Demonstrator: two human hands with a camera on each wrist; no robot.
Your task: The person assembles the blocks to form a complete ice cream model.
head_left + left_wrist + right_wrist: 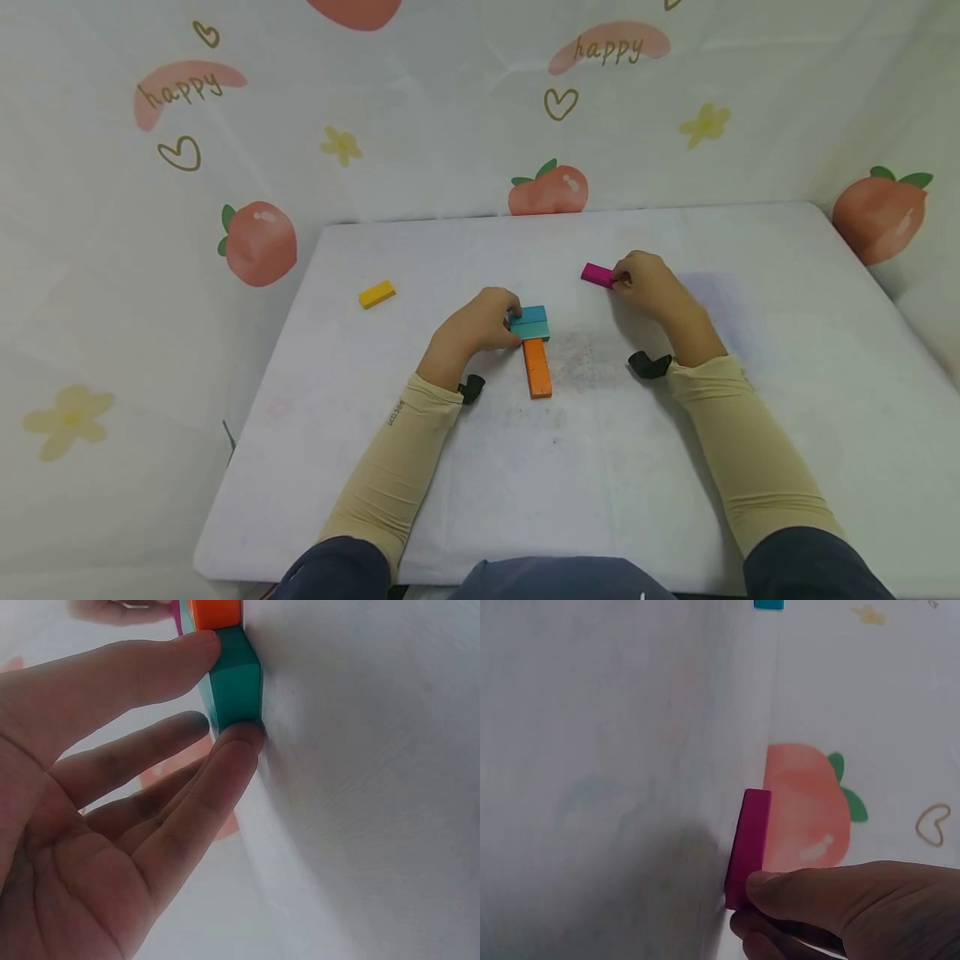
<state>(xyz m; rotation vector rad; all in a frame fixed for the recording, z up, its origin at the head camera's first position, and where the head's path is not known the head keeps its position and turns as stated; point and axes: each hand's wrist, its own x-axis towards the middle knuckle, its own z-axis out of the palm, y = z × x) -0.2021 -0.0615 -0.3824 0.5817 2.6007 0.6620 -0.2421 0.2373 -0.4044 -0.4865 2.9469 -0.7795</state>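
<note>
My left hand (pixel 480 321) pinches the left ends of a blue block (pixel 531 314) and a teal block (pixel 531 331) that lie side by side, its thumb at the near edge and a finger at the far edge. In the left wrist view the thumb and fingertip press opposite sides of the teal end (pixel 238 682). An orange block (pixel 537 371) extends toward me from the teal one. Off to the right, my right hand (pixel 652 287) grips one end of a magenta block (pixel 596 275) between thumb and fingers. Its free end (pixel 754 817) points leftward, toward the blue block.
On the left of the white table (pixel 315 467) lies a yellow block (pixel 377 294). A printed cloth (pixel 435 117) with peaches and flowers hangs behind the table's back edge. Dark wrist devices (pixel 649 365) stick out by both sleeves, low over the surface.
</note>
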